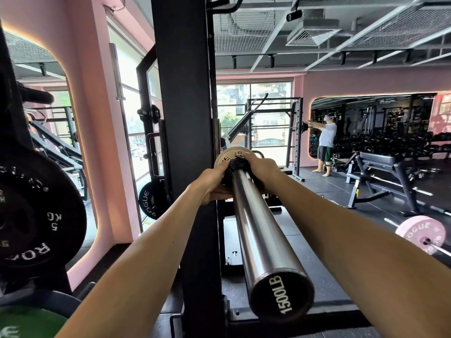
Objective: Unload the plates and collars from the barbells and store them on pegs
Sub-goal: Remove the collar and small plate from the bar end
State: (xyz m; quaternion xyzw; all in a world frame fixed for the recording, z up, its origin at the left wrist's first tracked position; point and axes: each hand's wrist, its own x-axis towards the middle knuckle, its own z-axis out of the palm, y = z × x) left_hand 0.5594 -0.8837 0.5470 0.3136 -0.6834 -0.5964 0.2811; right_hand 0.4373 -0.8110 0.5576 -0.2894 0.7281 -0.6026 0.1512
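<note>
Both of your hands are on the collar at the inner end of the barbell sleeve.

Your left hand and right hand curl around the black collar from either side, likely to release its clamp before it slides toward you. It sits against the small tan plate, locking it on the sleeve. The black 5 KG plates at left already hang on storage pegs.

Pink walls, dark floor, bright windows, a black bench and grated ceiling.
</note>
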